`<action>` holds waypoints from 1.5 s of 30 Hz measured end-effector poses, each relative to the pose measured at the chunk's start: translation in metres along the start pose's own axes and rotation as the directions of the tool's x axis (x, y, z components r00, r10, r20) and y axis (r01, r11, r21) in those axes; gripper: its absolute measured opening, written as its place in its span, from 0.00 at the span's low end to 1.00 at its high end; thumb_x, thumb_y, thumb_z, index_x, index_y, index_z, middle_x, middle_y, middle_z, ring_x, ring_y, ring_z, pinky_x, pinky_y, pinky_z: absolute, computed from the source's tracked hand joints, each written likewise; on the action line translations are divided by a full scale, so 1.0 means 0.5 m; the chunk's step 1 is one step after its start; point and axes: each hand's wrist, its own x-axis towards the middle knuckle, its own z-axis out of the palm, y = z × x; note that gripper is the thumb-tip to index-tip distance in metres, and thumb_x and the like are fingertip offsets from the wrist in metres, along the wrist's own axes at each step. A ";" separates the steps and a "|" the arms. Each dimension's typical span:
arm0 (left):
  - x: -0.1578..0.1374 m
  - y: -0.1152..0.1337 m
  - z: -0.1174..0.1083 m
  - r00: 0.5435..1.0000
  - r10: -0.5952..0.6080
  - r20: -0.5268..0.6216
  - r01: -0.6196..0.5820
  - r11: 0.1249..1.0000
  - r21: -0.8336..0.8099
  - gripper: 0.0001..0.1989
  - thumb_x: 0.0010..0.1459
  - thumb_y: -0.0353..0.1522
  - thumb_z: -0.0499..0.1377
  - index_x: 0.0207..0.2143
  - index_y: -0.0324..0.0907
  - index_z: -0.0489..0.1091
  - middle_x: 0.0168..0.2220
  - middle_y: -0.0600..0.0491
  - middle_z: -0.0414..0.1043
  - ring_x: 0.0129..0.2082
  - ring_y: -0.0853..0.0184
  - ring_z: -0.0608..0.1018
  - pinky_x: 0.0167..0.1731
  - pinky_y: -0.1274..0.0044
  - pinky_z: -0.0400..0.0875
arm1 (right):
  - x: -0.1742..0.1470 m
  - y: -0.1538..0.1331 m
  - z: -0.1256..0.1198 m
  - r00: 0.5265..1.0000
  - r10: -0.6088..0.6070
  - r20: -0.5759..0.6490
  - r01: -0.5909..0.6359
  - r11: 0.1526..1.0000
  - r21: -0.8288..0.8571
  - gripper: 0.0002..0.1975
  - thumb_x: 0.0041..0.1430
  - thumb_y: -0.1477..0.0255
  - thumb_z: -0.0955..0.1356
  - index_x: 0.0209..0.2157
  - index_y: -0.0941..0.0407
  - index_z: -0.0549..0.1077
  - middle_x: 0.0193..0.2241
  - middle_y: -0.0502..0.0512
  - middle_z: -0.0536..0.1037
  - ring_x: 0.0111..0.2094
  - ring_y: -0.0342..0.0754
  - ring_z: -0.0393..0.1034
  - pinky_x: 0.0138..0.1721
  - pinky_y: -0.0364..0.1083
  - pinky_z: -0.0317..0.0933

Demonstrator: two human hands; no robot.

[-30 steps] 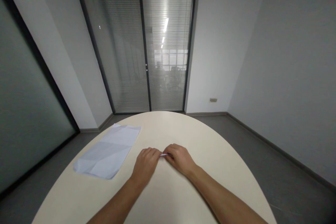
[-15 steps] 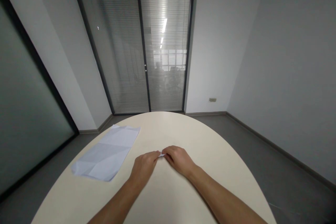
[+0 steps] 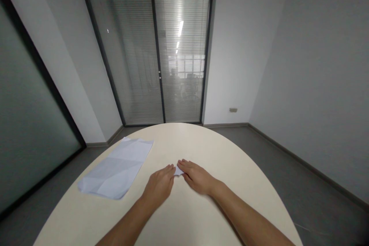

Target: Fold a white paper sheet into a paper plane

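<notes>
The left hand (image 3: pixel 159 184) and the right hand (image 3: pixel 196 177) lie palm down on the desk (image 3: pixel 201 219), their fingertips meeting over a small folded piece of paper (image 3: pixel 178 171). Only a pale sliver of that paper shows between the fingers, so its shape cannot be made out. Both hands are flattened with the fingers stretched forward and held close together, pressing on the paper rather than curling round it; whether either thumb pinches an edge cannot be told. The paper sits near the middle of the desk, just in front of the person, and both bare forearms run back from it toward the lower edge of the view. To the left of the hands and well apart from them, a larger sheet of paper (image 3: pixel 117 171) lies flat on the desk near its left rim, pale blue-white and marked with fold creases. The desk is cream-coloured with a rounded far edge. Past it are a grey floor, a sliding glass door (image 3: pixel 152 57) with closed blinds in a dark frame, a frosted glass wall on the left and plain white walls on the right.
</notes>
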 end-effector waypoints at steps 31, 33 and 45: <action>-0.017 -0.015 0.019 0.996 -0.043 0.076 0.038 0.997 0.066 0.33 0.65 0.37 0.49 0.69 0.36 0.49 0.71 0.43 0.45 0.71 0.56 0.48 0.68 0.59 0.46 | -0.015 -0.004 -0.050 0.999 -0.032 -0.012 0.031 0.997 -0.075 0.20 0.69 0.73 0.59 0.56 0.49 0.74 0.59 0.56 0.72 0.59 0.50 0.66 0.59 0.49 0.60; -0.015 -0.010 0.011 0.997 -0.051 0.065 0.047 0.997 0.063 0.33 0.64 0.37 0.50 0.69 0.36 0.50 0.71 0.43 0.45 0.71 0.56 0.48 0.68 0.59 0.46 | -0.011 -0.001 -0.050 0.998 -0.008 -0.063 -0.001 0.991 -0.136 0.18 0.69 0.71 0.60 0.54 0.50 0.76 0.55 0.57 0.75 0.55 0.51 0.69 0.55 0.49 0.63; -0.019 -0.003 0.007 0.984 -0.108 0.144 0.103 0.994 0.047 0.32 0.65 0.40 0.50 0.68 0.36 0.54 0.70 0.43 0.48 0.70 0.56 0.52 0.68 0.59 0.48 | -0.026 0.070 -0.071 0.832 0.508 -0.224 -0.553 0.725 -0.410 0.18 0.63 0.73 0.61 0.50 0.62 0.73 0.52 0.71 0.73 0.51 0.64 0.66 0.46 0.56 0.64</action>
